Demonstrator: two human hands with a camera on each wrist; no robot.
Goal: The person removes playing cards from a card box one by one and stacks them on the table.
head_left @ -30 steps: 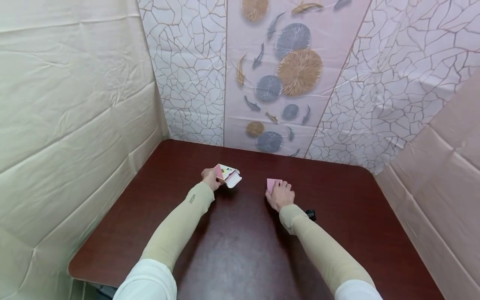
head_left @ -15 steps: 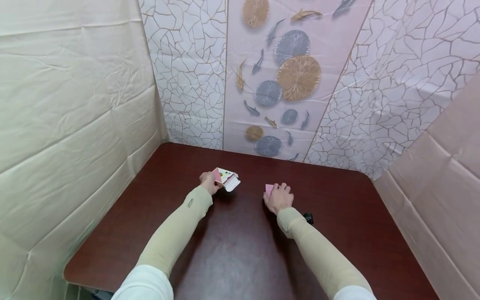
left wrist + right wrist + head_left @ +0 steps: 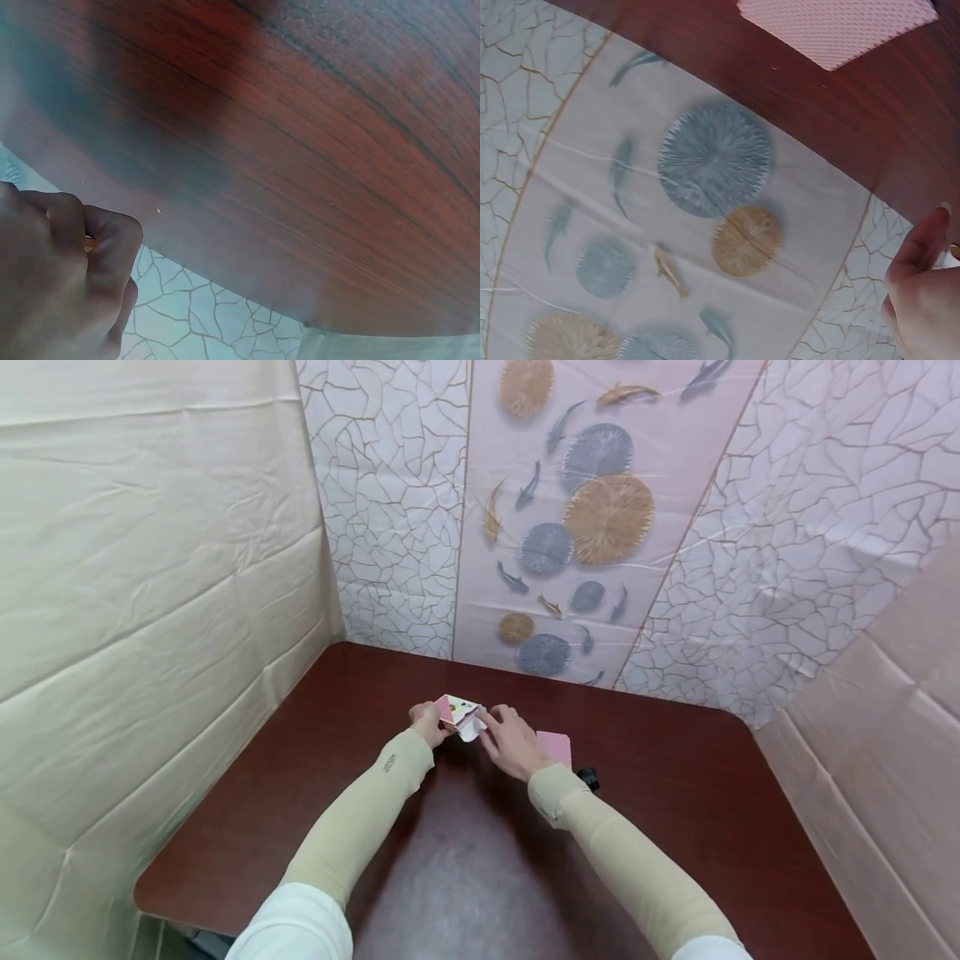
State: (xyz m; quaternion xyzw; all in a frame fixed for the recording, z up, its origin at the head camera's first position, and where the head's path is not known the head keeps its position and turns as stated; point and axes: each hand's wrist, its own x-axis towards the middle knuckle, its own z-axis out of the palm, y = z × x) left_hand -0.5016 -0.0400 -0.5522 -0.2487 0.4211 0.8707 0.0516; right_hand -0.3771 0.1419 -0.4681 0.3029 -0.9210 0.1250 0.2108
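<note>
Head cam, as I read it remotely: R hand [image 3: 513,743] has left the pink patterned stack [image 3: 555,747], now lying just beside the R wrist on the worktop [image 3: 450,877], and reached the box [image 3: 458,708]; work, I judge, has shifted to the box's flap end. L hand [image 3: 426,720]: grip pinching the box at its pink-striped end, approx. mid-worktop. R grip: fingers at the white flap [image 3: 468,729]; pinch vs. mere touch, can't tell. Lettering on L sleeve [image 3: 389,762] & box: too small to read.
</note>
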